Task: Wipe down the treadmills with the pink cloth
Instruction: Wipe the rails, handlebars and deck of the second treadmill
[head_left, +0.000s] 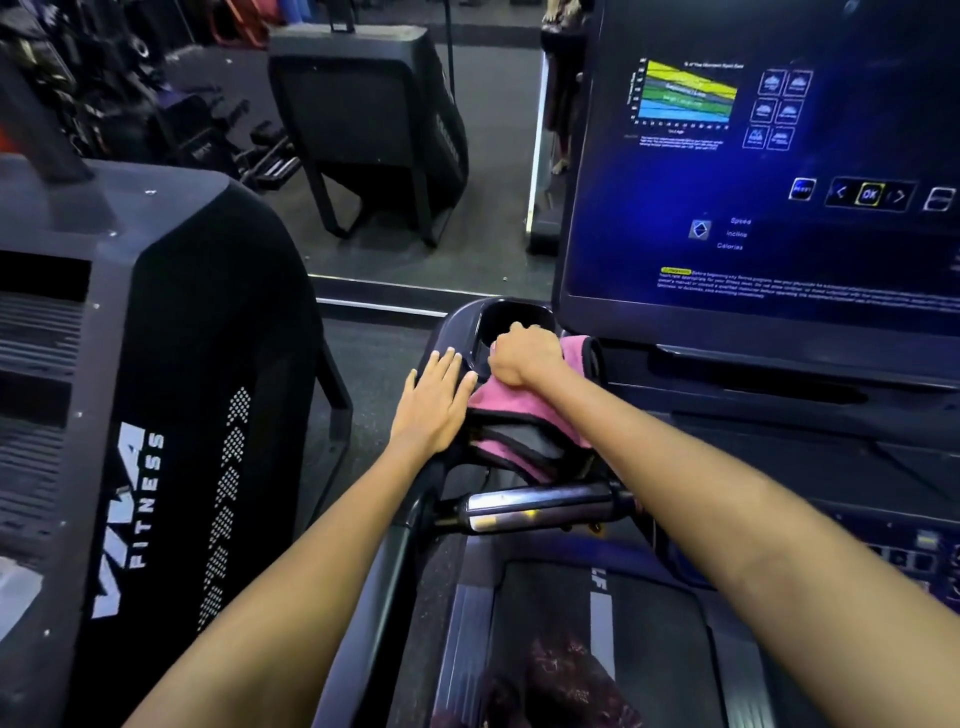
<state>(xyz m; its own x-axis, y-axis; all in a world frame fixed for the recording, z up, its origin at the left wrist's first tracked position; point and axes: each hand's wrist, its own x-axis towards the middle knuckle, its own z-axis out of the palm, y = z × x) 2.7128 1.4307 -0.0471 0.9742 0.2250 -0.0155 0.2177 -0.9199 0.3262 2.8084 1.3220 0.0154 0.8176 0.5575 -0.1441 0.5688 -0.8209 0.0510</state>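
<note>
Dim gym: dark speckled floor (498, 228), weight racks (156, 119) at the back.

Soft pink cloth with dark trim (511, 415): napped fabric, matt. Dark moulded plastic treadmill console tray (457, 332): smooth, slight sheen. Cylindrical silver metal grip bar (535, 506): polished, reflective; glossy console screen (753, 171).

Hands and cloth at the console's left corner

The round black plastic cup holder (514, 319) sits at twelve o'clock of the folded pink cloth (511, 415); the neighbouring black treadmill (156, 415) at nine.
</note>
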